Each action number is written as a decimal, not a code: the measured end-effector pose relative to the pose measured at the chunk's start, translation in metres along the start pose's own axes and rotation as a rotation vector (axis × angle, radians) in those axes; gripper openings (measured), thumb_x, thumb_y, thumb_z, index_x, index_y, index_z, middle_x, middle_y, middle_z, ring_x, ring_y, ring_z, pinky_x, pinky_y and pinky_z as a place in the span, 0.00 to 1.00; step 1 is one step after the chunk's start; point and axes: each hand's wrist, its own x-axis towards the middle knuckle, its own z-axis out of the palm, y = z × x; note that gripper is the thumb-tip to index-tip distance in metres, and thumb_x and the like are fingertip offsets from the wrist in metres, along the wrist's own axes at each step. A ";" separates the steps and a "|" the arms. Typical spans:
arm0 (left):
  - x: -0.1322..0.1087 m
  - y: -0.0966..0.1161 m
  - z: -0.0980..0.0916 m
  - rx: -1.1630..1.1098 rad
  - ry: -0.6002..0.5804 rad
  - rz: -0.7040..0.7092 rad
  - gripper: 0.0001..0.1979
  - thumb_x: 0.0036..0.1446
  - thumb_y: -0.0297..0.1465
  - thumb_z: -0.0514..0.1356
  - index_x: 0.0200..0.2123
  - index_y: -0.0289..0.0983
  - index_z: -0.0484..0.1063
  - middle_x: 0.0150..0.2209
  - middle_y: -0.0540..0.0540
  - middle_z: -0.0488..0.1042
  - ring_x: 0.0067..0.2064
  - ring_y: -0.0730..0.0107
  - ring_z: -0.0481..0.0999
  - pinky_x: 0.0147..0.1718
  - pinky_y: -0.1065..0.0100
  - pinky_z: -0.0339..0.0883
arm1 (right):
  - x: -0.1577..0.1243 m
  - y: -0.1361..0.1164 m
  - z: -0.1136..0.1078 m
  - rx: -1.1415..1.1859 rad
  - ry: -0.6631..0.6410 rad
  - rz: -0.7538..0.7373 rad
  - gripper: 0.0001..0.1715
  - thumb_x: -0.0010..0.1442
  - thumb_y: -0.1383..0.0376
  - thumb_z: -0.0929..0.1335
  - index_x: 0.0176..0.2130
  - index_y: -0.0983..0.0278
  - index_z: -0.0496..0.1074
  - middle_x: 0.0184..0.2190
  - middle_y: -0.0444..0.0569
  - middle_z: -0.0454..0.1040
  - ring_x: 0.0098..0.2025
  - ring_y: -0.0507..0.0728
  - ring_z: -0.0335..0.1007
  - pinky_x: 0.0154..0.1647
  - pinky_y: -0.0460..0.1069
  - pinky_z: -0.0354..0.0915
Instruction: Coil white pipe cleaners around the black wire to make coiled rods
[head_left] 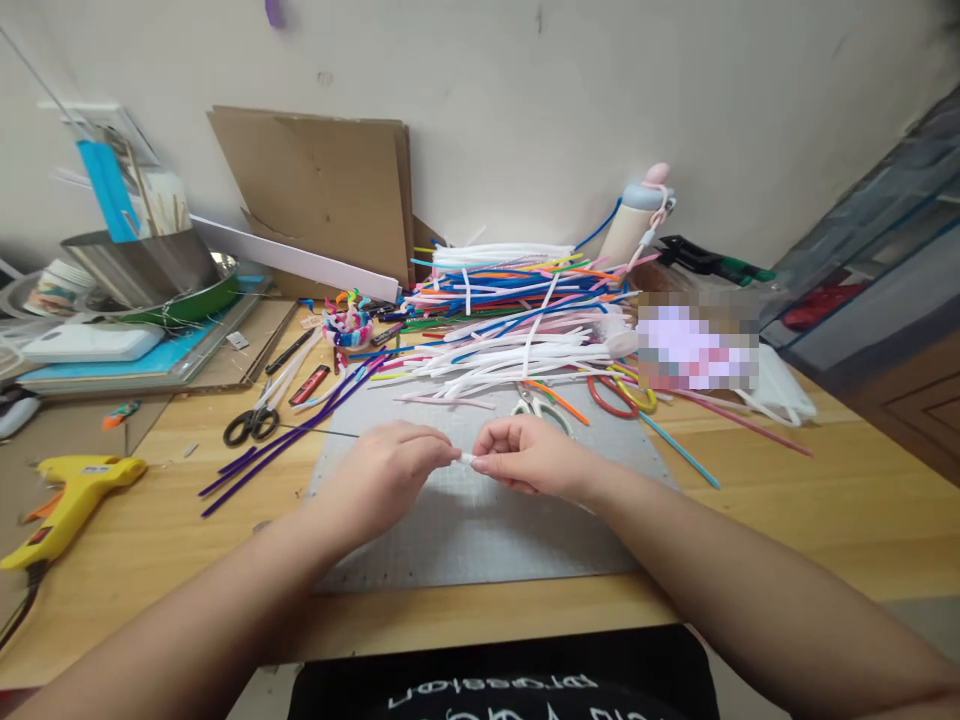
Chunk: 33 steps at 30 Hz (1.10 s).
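Note:
Over the grey cutting mat (450,550), my left hand (394,470) and my right hand (532,455) meet fingertip to fingertip. Both pinch a small white piece that looks like a pipe cleaner (466,459); most of it is hidden by the fingers. A thin dark rod (322,431) sticks out to the left behind my left hand, and I cannot tell whether that hand grips it. Just beyond my hands lie light-handled scissors (551,410) and a bundle of white pipe cleaners (517,365).
Behind are piled coloured pipe cleaners (517,290), cardboard (322,200) and a bottle (634,225). To the left lie purple pipe cleaners (292,440), black scissors (251,427), a yellow glue gun (71,500) and a metal pot (142,275). Red-handled pliers (611,397) lie right of the scissors.

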 end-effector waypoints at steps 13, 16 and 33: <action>-0.002 0.029 -0.011 0.280 -0.340 -0.012 0.09 0.61 0.29 0.49 0.36 0.34 0.69 0.34 0.43 0.73 0.34 0.63 0.73 0.32 0.64 0.65 | -0.001 0.005 -0.003 -0.020 -0.128 -0.042 0.14 0.52 0.57 0.69 0.30 0.65 0.65 0.15 0.35 0.62 0.13 0.44 0.52 0.10 0.39 0.48; -0.003 0.032 -0.009 0.404 -0.399 0.042 0.09 0.61 0.28 0.49 0.35 0.34 0.69 0.33 0.43 0.73 0.32 0.60 0.73 0.30 0.63 0.63 | 0.001 0.006 -0.003 -0.061 -0.152 -0.035 0.13 0.52 0.58 0.68 0.30 0.65 0.65 0.15 0.36 0.61 0.13 0.44 0.52 0.10 0.40 0.48; 0.012 0.015 -0.010 -0.785 -0.367 -0.884 0.05 0.50 0.32 0.58 0.25 0.36 0.67 0.19 0.51 0.73 0.23 0.69 0.74 0.21 0.72 0.63 | -0.019 -0.038 -0.036 -0.754 0.205 -0.464 0.10 0.58 0.61 0.66 0.38 0.63 0.72 0.36 0.48 0.73 0.39 0.55 0.66 0.41 0.49 0.60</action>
